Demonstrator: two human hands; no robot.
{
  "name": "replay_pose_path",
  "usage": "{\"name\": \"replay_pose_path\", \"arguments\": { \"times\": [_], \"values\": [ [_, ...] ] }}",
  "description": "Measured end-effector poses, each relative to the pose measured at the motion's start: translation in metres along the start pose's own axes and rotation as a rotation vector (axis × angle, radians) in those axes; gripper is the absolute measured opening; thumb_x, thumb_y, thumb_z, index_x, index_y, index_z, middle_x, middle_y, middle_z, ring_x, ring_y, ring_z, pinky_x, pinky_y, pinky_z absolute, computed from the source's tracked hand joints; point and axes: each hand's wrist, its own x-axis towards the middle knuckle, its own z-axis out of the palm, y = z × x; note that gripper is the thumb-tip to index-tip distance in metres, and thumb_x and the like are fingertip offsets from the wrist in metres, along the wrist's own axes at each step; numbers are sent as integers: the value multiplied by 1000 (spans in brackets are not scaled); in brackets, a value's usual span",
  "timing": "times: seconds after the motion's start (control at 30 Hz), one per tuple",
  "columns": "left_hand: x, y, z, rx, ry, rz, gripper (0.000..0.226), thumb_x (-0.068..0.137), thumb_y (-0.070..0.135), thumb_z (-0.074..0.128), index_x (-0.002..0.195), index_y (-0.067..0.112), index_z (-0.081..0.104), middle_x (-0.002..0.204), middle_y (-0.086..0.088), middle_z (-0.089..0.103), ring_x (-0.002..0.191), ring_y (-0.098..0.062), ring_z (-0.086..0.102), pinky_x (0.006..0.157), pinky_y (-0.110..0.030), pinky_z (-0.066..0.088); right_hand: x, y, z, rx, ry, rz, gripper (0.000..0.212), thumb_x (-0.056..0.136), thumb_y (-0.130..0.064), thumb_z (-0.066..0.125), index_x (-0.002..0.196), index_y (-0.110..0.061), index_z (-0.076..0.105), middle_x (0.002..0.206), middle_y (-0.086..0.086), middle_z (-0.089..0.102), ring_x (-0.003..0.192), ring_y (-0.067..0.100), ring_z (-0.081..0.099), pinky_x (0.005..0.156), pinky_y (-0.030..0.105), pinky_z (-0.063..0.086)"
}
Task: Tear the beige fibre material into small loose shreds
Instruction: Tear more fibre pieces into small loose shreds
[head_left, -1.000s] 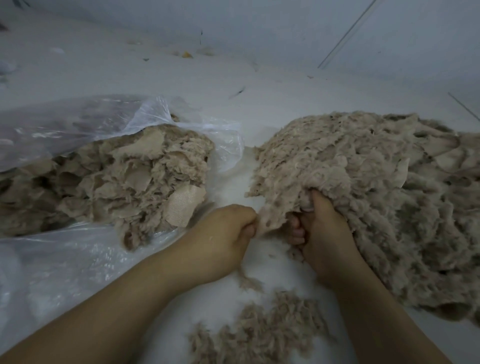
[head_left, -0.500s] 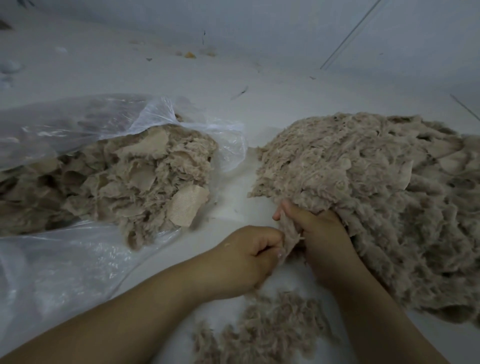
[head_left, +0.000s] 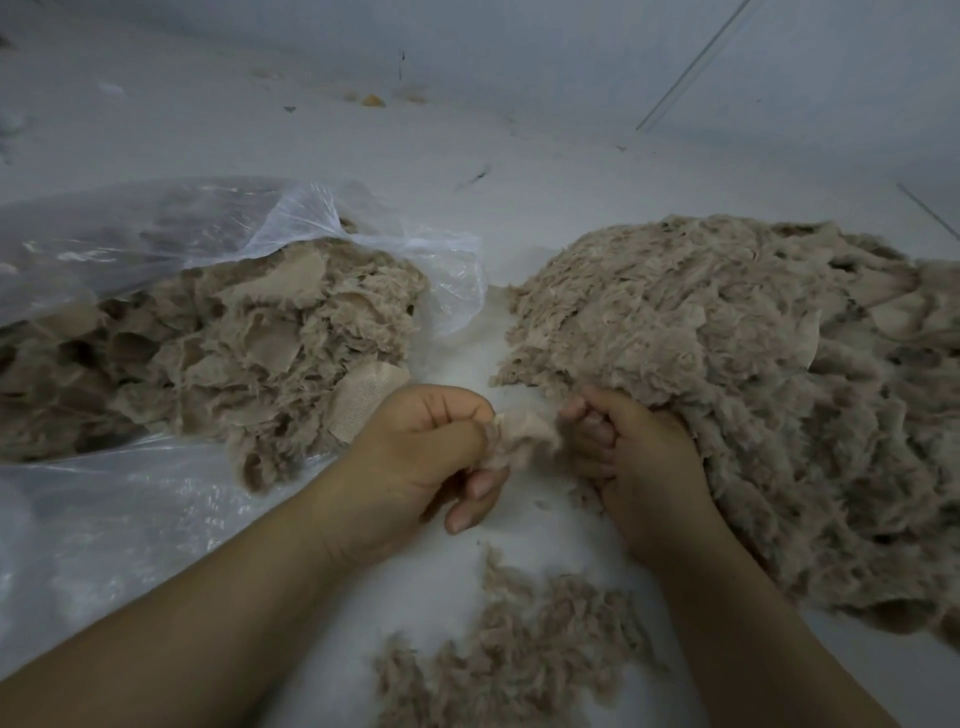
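Beige tuft (head_left: 524, 436): pinched in left hand (head_left: 415, 462), stretched to right hand (head_left: 639, 467), curled at edge of fibre heap (head_left: 727, 374). Risk: coarse clump if gripped too far apart; heap dragged.

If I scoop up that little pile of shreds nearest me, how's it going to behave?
The shred pile would likely feel very light: it looks airy and wispy. It's probably floppy and shapeless, sagging through fingers. Strands at its ragged edge lie loose on the white surface, so some would likely drop off.
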Motion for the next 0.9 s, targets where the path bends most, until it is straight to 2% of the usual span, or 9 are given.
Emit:
{"name": "replay_pose_path", "arguments": {
  "times": [0.1, 0.27, 0.37, 0.43, 0.5, 0.67, 0.73, 0.8, 0.9],
  "values": [
    [0, 5, -5, 4, 14, 50, 24, 79, 16, 53, 56, 14, 48, 49, -6, 43, 34, -17, 38, 44, -21, 32, -4, -2, 2, -46, -14, -59, 34, 92, -24, 57, 61, -14, 65, 50, -2, 33, 40, 10, 29, 40, 21, 25],
    [9, -5, -9, 131, 168, 14, 20, 72, 26, 61, 55, 16, 54, 54, -10, 48, 44, -22, 42, 47, -24, 33, -15, -3, 6, -183, -225, -189, 41, 84, -53, 60, 83, -16, 78, 52, -7, 46, 41, 5, 42, 39, 15, 34],
    [13, -10, -5, 172, 195, -50, 17, 76, 19, 63, 59, 14, 59, 58, -14, 56, 47, -23, 48, 48, -25, 39, -15, -3, 6, -215, -377, -232, 30, 86, -37, 68, 88, -9, 77, 73, 8, 72, 69, 22, 71, 63, 32, 59],
    [16, -11, -2, 148, 209, -50, 21, 84, 13, 65, 63, 13, 61, 60, -11, 60, 49, -19, 52, 47, -25, 44, -13, -1, 6, -297, -345, -271, 13, 85, -24, 71, 78, -14, 76, 78, 10, 74, 75, 23, 72, 68, 33, 57],
    [18, -11, 0, 101, 259, -10, 21, 85, 17, 66, 65, 13, 59, 60, -12, 60, 49, -19, 53, 44, -25, 45, -10, 1, 5, -291, -299, -255, 14, 83, -22, 71, 72, -15, 75, 75, 10, 73, 72, 22, 71, 67, 31, 55],
    [21, -15, 6, 91, 347, -2, 23, 94, 29, 58, 82, 9, 58, 59, -16, 57, 45, -25, 54, 40, -28, 46, -6, 5, 2, -263, -287, -258, 20, 88, -19, 69, 87, 1, 72, 87, 22, 72, 83, 34, 71, 71, 36, 57],
    [21, -18, 8, 168, 301, -62, 43, 83, 44, 68, 93, 5, 53, 57, -14, 61, 41, -26, 55, 35, -25, 42, -5, 5, 2, -299, -271, -275, 24, 85, -27, 72, 88, -2, 73, 88, 21, 72, 84, 35, 71, 73, 39, 58],
    [21, -20, 11, 262, 252, -113, 43, 80, 35, 76, 97, 3, 52, 55, -15, 61, 37, -26, 55, 34, -23, 40, -9, 2, 3, -301, -249, -266, 20, 81, -29, 72, 86, -10, 76, 86, 16, 74, 83, 31, 72, 73, 36, 57],
    [21, -20, 10, 155, 267, -123, 14, 89, 0, 64, 92, -2, 50, 56, -21, 55, 36, -23, 54, 34, -24, 43, -9, 1, 0, -195, -286, -228, 25, 90, -18, 63, 98, 4, 71, 94, 26, 72, 88, 39, 70, 77, 40, 58]
  ]
}}
